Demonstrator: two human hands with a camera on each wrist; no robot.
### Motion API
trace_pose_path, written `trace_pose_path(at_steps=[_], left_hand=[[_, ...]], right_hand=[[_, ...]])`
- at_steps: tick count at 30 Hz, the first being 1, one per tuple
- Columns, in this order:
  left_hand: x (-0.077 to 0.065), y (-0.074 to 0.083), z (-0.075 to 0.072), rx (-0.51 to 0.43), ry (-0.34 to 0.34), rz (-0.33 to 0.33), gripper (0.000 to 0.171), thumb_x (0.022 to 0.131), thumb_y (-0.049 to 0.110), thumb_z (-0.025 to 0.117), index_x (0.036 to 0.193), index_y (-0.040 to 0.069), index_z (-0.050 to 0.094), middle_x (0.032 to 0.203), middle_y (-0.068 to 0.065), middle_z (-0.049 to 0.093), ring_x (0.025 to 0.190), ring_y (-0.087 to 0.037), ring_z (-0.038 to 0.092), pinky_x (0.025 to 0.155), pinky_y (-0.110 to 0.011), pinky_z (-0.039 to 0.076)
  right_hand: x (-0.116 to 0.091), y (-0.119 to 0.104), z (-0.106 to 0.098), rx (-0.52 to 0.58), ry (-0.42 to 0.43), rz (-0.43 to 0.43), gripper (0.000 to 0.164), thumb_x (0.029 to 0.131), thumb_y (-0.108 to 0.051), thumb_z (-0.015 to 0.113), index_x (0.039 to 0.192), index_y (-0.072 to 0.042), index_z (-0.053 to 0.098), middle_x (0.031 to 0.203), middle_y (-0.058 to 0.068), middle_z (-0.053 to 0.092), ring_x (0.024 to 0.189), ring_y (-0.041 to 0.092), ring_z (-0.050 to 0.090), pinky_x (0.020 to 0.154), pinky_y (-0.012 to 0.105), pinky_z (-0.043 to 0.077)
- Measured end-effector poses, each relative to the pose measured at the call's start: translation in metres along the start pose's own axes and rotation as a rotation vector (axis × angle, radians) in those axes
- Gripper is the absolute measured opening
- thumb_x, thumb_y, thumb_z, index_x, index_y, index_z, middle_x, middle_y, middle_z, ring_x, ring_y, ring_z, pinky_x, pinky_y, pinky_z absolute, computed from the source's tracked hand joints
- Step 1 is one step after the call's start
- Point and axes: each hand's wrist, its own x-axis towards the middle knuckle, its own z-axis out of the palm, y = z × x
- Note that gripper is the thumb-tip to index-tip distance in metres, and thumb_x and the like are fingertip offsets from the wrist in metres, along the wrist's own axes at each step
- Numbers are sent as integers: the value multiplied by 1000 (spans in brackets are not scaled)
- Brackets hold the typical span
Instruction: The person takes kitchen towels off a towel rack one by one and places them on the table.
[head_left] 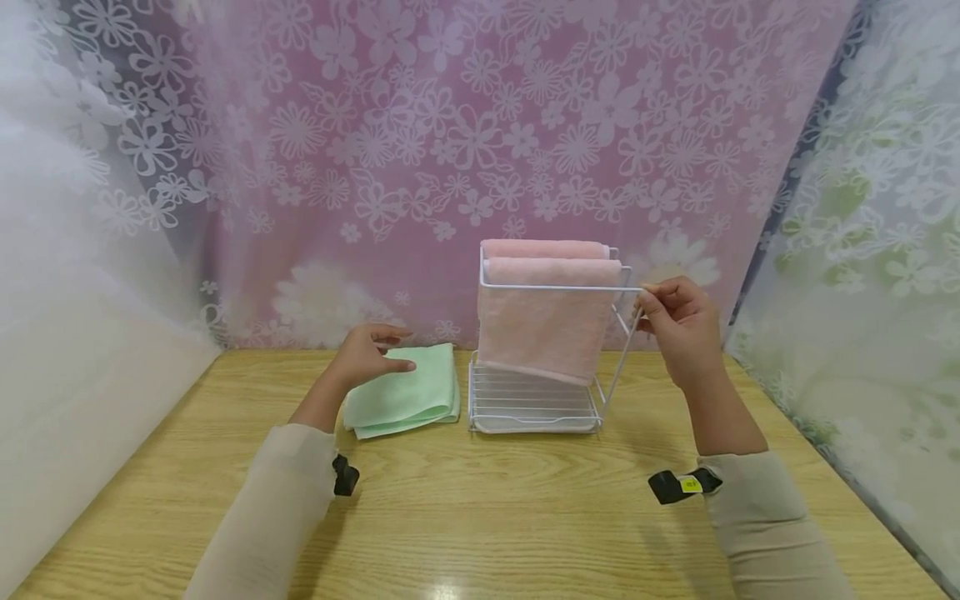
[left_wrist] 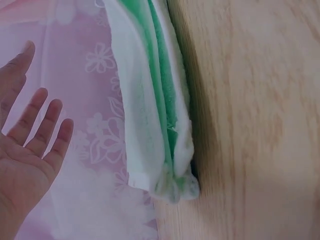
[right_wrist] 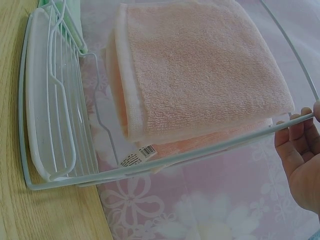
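A white wire rack [head_left: 562, 287] stands on the table, with a folded pink towel [head_left: 543, 329] draped over its upper bars. My right hand [head_left: 684, 325] pinches the rack's top front corner between thumb and fingers; the right wrist view shows this hand [right_wrist: 302, 160] at the end of the rack's bar [right_wrist: 200, 152]. To the rack's left lies a folded green towel [head_left: 420, 387]. Over that towel hovers my left hand [head_left: 367, 360], thumb and fingers apart and holding nothing. In the left wrist view, its fingers are extended beside the green towel's folded layers [left_wrist: 145, 110].
A white tray [right_wrist: 37, 100] sits under the wires at the rack's base. The pink towel carries a printed label [right_wrist: 142, 154]. Floral curtains [head_left: 420, 167] hang behind and beside the wooden table [head_left: 480, 517]. Black wrist devices [head_left: 345, 475] are worn over both sleeves.
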Motion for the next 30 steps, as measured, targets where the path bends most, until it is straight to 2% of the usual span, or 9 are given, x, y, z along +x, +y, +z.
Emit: trace_pose_path(at_steps=[8,14,15,17,19,22,24,30], left_hand=[[-8,2,-1,-17,9,55,52,78,14,84,126,6,67,133,-15,58,119,-35,56,97,-52,46],[-13,4,-1,-58,16,68,52,77,13,84,126,6,66,133,-15,58,119,-37,56,97,-55,44],[-14,5,-1,-72,16,69,53,78,12,84,127,5,66,134,-16,58,120,-38,55,98,-56,44],[-20,17,-2,-82,13,81,51,79,9,82,127,1,64,133,-19,58,119,-39,55,98,-55,44],[-21,19,-2,-93,15,87,52,79,7,82,127,0,63,132,-20,58,119,-39,55,98,-55,44],[-23,23,-2,-89,23,98,52,79,8,82,127,1,64,129,-18,61,117,-36,57,97,-53,46],[-20,15,0,-100,33,103,54,78,12,83,128,4,64,128,-15,62,117,-33,58,97,-52,46],[-24,22,-2,-132,48,101,54,78,18,85,127,11,65,126,-10,63,115,-31,58,97,-49,46]], right_hand=[[1,-2,1,28,-6,-7,5,94,2,60,94,6,62,81,4,65,69,12,62,64,22,56],[0,-1,1,33,-3,-2,7,94,1,60,95,8,61,81,4,65,70,14,61,64,23,56],[0,-1,1,31,1,0,8,94,1,60,96,9,60,80,4,65,69,14,61,64,23,56],[-1,-1,1,25,8,3,10,94,0,60,96,10,60,80,5,64,69,16,61,64,23,56],[-1,0,1,27,10,3,10,94,1,60,96,11,60,79,5,64,69,16,61,64,23,56],[-1,0,1,30,12,4,10,94,1,61,96,10,61,79,4,65,69,15,61,63,23,56],[-1,0,1,30,14,5,9,94,1,61,96,10,61,79,4,65,69,15,61,63,23,56],[-1,0,1,23,10,2,12,94,0,60,98,12,60,80,5,65,69,15,61,64,24,56]])
